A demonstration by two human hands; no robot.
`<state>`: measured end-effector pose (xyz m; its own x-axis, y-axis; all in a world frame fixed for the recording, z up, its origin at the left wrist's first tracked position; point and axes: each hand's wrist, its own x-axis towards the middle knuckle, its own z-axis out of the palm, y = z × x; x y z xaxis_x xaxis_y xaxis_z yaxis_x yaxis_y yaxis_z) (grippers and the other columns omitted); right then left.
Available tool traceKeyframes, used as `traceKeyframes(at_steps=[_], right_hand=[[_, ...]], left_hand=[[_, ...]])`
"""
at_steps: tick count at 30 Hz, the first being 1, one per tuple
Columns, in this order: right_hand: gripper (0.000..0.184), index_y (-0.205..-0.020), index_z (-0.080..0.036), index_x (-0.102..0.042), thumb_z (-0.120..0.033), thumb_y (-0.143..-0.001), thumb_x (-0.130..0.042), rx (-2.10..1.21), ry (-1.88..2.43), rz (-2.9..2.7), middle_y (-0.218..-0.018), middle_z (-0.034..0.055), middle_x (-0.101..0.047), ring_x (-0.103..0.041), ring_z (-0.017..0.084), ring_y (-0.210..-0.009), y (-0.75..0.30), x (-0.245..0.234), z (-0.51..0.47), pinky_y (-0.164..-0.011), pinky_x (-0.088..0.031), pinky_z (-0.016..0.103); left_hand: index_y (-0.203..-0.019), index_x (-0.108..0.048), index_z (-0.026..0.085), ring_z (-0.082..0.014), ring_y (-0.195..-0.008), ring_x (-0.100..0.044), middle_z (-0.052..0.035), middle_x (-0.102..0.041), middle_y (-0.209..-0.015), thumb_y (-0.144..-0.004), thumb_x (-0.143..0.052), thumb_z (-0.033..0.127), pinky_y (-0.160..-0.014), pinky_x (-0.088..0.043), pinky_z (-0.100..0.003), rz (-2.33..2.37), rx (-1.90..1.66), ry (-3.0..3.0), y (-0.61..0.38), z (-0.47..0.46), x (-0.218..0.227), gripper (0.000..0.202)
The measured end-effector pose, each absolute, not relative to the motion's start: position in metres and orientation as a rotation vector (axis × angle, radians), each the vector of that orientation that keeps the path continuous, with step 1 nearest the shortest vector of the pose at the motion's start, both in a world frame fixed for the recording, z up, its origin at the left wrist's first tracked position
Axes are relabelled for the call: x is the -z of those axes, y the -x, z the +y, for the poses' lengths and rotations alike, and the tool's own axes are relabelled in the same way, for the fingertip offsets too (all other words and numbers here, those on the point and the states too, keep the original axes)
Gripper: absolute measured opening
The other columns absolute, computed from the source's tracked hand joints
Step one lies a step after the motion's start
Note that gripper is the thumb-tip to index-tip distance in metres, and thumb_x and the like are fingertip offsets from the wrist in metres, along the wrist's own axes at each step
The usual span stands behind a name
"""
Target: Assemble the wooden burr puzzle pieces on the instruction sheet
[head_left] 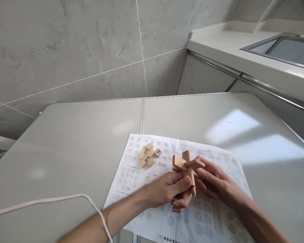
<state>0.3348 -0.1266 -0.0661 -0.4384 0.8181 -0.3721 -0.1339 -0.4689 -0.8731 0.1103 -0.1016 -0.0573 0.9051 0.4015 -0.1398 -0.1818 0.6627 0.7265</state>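
A wooden burr puzzle [187, 165] of crossing, interlocked bars is held up over the paper. My left hand [176, 190] grips its lower bar, thumb in front and fingers curled beneath. On the other side, my right hand [212, 177] pinches the bars at the right; some of its fingertips are hidden behind the wood. To the left, apart from both hands, flat notched wooden pieces [149, 155] lie together on the sheet, one marked with a 3. Under everything is a creased white instruction sheet [134, 202] printed with small diagrams.
The sheet lies on a pale glossy folding table [66, 145] with a seam across its middle. A white cable [53, 199] runs over my left forearm. Behind stand a grey tiled wall [91, 40] and, at right, a white counter [218, 44] with a sink [288, 50].
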Motion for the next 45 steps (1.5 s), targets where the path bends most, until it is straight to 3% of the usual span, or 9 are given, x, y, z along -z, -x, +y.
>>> traceKeyframes(at_steps=[7, 14, 20, 24, 32, 45], right_hand=[[0.054, -0.073, -0.021, -0.049, -0.062, -0.106, -0.060, -2.042, 1.068, -1.022, -0.054, -0.0066, -0.044, -0.027, 0.006, -0.041, -0.333, 0.065, -0.126, -0.042, -0.021, 0.023], [0.044, -0.078, -0.020, -0.054, -0.051, -0.106, -0.065, -1.998, 0.977, -0.792, -0.063, -0.0062, -0.047, -0.022, 0.004, -0.043, -0.333, 0.064, -0.123, -0.043, -0.024, 0.022], [0.021, -0.102, -0.021, -0.067, -0.041, -0.104, -0.070, -1.826, 0.913, -0.517, -0.069, -0.0076, -0.040, -0.014, 0.005, -0.047, -0.338, 0.068, -0.117, -0.041, -0.026, 0.018], [0.017, -0.100, -0.022, -0.067, -0.036, -0.100, -0.077, -1.726, 0.895, -0.396, -0.070, -0.0081, -0.038, -0.014, 0.005, -0.048, -0.340, 0.068, -0.116, -0.040, -0.034, 0.015], [0.016, -0.101, -0.020, -0.067, -0.026, -0.099, -0.081, -1.576, 0.799, -0.200, -0.070, -0.0092, -0.041, -0.022, 0.004, -0.045, -0.342, 0.069, -0.111, -0.038, -0.042, 0.013], [0.022, -0.102, -0.017, -0.062, -0.017, -0.097, -0.083, -1.536, 0.672, -0.027, -0.069, -0.0107, -0.046, -0.042, 0.002, -0.043, -0.347, 0.071, -0.108, -0.036, -0.047, 0.016]], left_hand=[[-0.085, -0.056, 0.019, -0.0084, -0.042, -0.032, 0.0096, -0.042, -0.049, -0.101, -0.055, 0.075, -0.046, -0.037, -0.025, 0.373, -0.386, -0.760, -0.110, -0.101, 0.058, 0.059], [-0.088, -0.056, 0.019, -0.0080, -0.044, -0.029, 0.0108, -0.039, -0.053, -0.102, -0.059, 0.072, -0.046, -0.037, -0.023, 0.385, -0.426, -0.735, -0.110, -0.101, 0.059, 0.055], [-0.088, -0.056, 0.019, -0.0075, -0.045, -0.030, 0.0106, -0.040, -0.055, -0.099, -0.067, 0.069, -0.047, -0.037, -0.023, 0.436, -0.421, -0.719, -0.110, -0.100, 0.054, 0.052], [-0.089, -0.056, 0.019, -0.0071, -0.047, -0.030, 0.0104, -0.040, -0.057, -0.098, -0.068, 0.069, -0.049, -0.038, -0.022, 0.465, -0.411, -0.724, -0.110, -0.101, 0.052, 0.052], [-0.089, -0.055, 0.019, -0.0068, -0.049, -0.030, 0.0102, -0.040, -0.059, -0.097, -0.070, 0.069, -0.050, -0.039, -0.023, 0.488, -0.402, -0.725, -0.110, -0.101, 0.051, 0.053], [-0.090, -0.055, 0.020, -0.0071, -0.049, -0.030, 0.0099, -0.040, -0.060, -0.099, -0.069, 0.066, -0.051, -0.039, -0.023, 0.476, -0.404, -0.729, -0.110, -0.101, 0.052, 0.050]])
